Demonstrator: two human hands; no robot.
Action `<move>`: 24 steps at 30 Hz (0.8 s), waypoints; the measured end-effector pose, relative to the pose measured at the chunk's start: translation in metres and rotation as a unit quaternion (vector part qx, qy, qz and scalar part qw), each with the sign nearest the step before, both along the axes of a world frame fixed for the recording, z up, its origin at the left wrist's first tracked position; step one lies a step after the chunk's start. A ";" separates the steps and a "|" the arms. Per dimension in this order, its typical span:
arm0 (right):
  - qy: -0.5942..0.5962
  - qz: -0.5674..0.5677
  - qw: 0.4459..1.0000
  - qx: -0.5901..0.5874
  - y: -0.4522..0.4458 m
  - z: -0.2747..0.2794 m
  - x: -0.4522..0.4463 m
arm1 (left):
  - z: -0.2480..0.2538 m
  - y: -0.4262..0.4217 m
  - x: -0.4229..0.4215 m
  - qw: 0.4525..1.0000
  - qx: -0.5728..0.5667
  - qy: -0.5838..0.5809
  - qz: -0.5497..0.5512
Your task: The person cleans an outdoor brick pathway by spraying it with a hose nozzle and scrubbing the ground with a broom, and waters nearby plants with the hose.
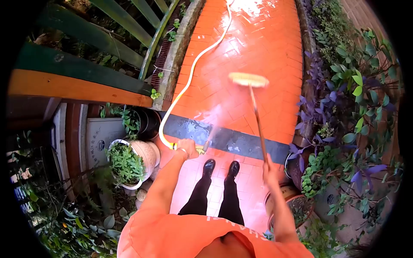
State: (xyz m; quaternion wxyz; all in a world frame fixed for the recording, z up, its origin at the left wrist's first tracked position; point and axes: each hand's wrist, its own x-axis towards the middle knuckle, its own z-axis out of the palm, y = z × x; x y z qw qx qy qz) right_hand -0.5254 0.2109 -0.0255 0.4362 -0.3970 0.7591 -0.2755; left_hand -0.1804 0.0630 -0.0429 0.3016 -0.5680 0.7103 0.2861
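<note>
from my remote seat, i judge this as the wet scrubbing step: my left hand (186,148) is wrapped around the spray nozzle (201,150) of the yellow hose (188,86), misting the dark strip (241,142), while my right hand (269,171) is closed on the pole (259,122). its blurred brush head (248,80) is over the orange tiles (241,103); contact, i can't tell. another stroke would call for firm, level pressure. letters on the shirt (189,232) are upside down and partly hidden; the panel (98,139) has writing too small to read.
</note>
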 end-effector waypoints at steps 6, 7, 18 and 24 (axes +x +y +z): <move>0.086 0.077 0.993 -0.037 0.073 0.057 0.016 | 0.014 -0.007 0.025 0.999 -0.023 -0.007 0.027; 0.095 0.094 0.991 -0.014 0.124 0.077 0.019 | 0.010 -0.007 0.034 1.000 -0.020 -0.007 0.015; 0.046 0.077 0.993 0.075 0.005 -0.012 0.067 | -0.012 0.010 0.047 0.996 -0.046 0.004 -0.076; 0.062 0.102 0.993 0.026 0.156 0.073 0.057 | -0.010 0.011 0.071 0.998 -0.013 -0.003 -0.062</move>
